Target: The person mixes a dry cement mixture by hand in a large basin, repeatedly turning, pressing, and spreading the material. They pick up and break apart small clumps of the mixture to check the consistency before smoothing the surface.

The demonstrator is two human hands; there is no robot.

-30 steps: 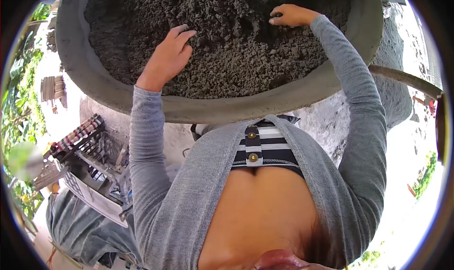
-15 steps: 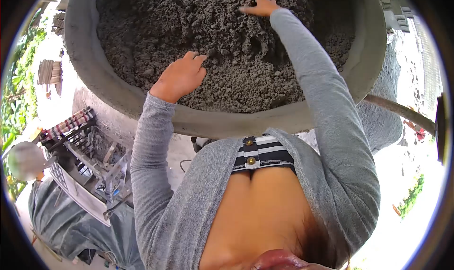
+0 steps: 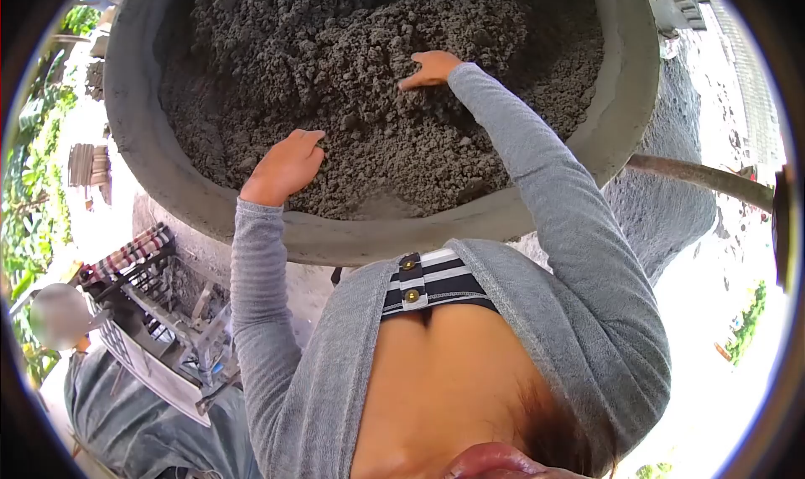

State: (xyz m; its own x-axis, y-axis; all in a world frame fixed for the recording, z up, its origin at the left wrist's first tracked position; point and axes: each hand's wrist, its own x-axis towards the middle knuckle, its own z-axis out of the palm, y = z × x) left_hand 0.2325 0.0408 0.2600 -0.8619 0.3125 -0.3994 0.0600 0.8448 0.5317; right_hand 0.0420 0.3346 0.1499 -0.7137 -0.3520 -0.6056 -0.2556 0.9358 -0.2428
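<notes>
A wide grey concrete basin point(image 3: 159, 177) in front of me is filled with dark, crumbly grey soil mix point(image 3: 352, 85). My left hand point(image 3: 283, 167) lies flat on the mix near the basin's near rim, fingers apart and holding nothing. My right hand point(image 3: 432, 68) rests palm down farther in, near the middle of the heap, its fingers spread on the surface. Both arms are in grey knit sleeves.
Down at the left stands a cluttered metal rack point(image 3: 159, 311) with a striped cloth point(image 3: 130, 251) and a grey tarp point(image 3: 134, 412) below it. A curved pipe or handle point(image 3: 696, 175) sticks out at the right beside a grey mound point(image 3: 662, 210). Greenery lines the left edge.
My right hand has drawn back from the far part of the mix toward the middle. My left hand has slid closer to the near rim.
</notes>
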